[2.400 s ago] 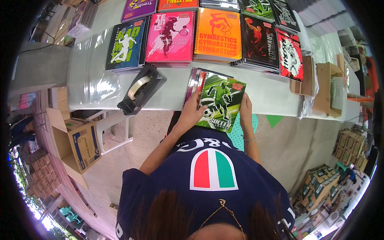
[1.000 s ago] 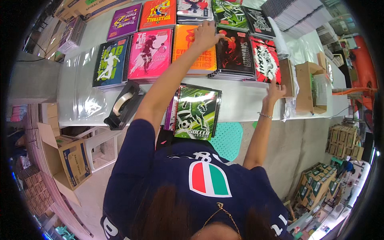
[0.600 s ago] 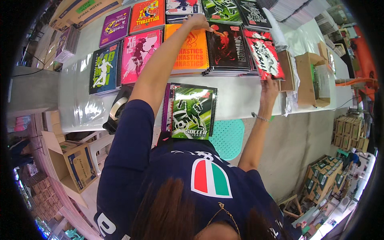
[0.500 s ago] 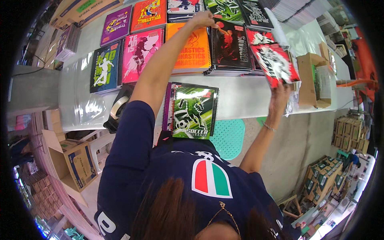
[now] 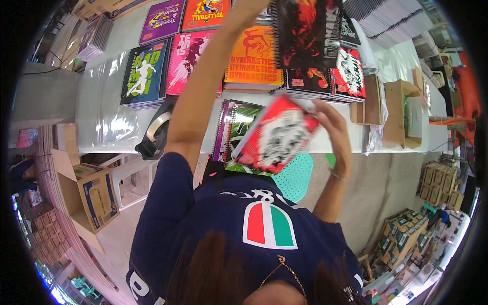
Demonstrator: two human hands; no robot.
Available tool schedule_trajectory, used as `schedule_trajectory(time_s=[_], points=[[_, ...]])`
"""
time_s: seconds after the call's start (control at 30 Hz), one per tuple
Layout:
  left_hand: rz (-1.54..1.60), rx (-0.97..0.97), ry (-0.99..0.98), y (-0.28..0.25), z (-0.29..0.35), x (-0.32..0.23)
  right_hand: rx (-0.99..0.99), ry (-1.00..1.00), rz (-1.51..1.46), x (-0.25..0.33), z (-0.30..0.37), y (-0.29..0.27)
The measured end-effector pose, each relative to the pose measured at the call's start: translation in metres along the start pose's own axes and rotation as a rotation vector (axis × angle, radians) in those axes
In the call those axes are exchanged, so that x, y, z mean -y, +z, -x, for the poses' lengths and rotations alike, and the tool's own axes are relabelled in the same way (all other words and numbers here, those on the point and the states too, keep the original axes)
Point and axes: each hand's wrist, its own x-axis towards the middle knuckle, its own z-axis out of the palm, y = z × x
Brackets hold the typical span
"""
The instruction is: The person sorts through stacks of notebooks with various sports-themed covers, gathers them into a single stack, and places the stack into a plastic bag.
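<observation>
My right hand (image 5: 333, 122) grips a red, white and black notebook (image 5: 282, 134) by its edge, tilted and a little blurred above the near table edge. Under it lies a small pile on my lap, with a green soccer notebook (image 5: 238, 160) and a purple notebook (image 5: 220, 137) showing. At the top of the picture my left hand (image 5: 254, 6) reaches across the stacks, its fingers mostly cut off by the frame. A black spiral notebook (image 5: 301, 38) with a dark red figure hangs raised from it, covering part of the stacks behind.
Stacks of spiral notebooks fill the table: orange gymnastics (image 5: 254, 58), pink (image 5: 185, 61), blue-green (image 5: 145, 76), purple (image 5: 161, 21). A black tape dispenser (image 5: 155, 132) sits at the near edge. Open cartons stand right (image 5: 401, 114) and lower left (image 5: 96, 198). A turquoise stool (image 5: 295, 178) is below.
My right hand has brought the red notebook leftward and nearer, over the lap pile. My left hand has moved up with the black notebook, now lifted off its stack.
</observation>
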Motion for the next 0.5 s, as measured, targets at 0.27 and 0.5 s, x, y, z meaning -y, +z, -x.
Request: schedule_trajectory(time_s=[0.27, 0.5], points=[[0.198, 0.043, -0.380, -0.076, 0.185, -0.064, 0.065, -0.339, -0.043, -0.027, -0.166, 0.037], [-0.635, -0.161, -0.070, -0.072, 0.243, 0.024, 0.135, -0.800, 0.672, -0.017, -0.274, 0.117]])
